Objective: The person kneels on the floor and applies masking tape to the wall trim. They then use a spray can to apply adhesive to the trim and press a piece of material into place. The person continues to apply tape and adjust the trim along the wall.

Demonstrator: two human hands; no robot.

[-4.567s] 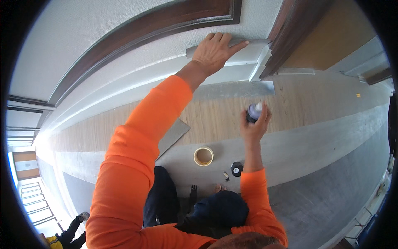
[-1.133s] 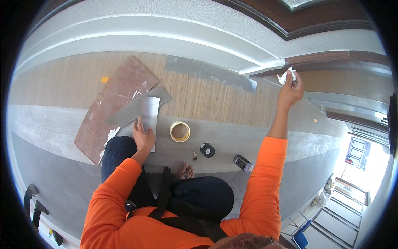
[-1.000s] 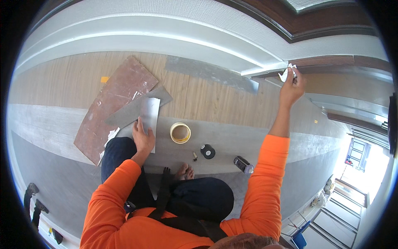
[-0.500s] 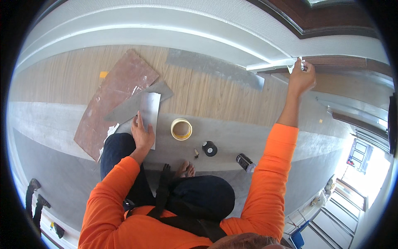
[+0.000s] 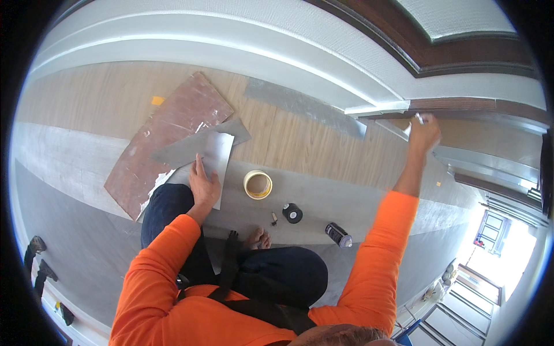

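Note:
My right hand [image 5: 425, 134] is closed on a small white crumpled piece [image 5: 418, 120], too small to tell whether paper or cloth. It is beside the dark wooden frame [image 5: 456, 105], just past the end of the white trim [image 5: 378, 108]. My left hand [image 5: 205, 183] rests by my left knee, fingers stretched out over a pale flat sheet [image 5: 219, 151]. Under that sheet lies a grey pointed strip [image 5: 187, 147], on top of a large reddish-brown board [image 5: 156, 138] with white smears.
On the floor before me stand a roll of cream tape [image 5: 258, 185], a black roll [image 5: 292, 213], a small dark piece [image 5: 274, 219] and a spray can [image 5: 338, 235] lying on its side. A grey strip [image 5: 300, 105] runs along the wall's foot.
My right hand has drawn back from the end of the white trim, toward me and slightly right, still holding the white piece. My left hand stays over the pale sheet.

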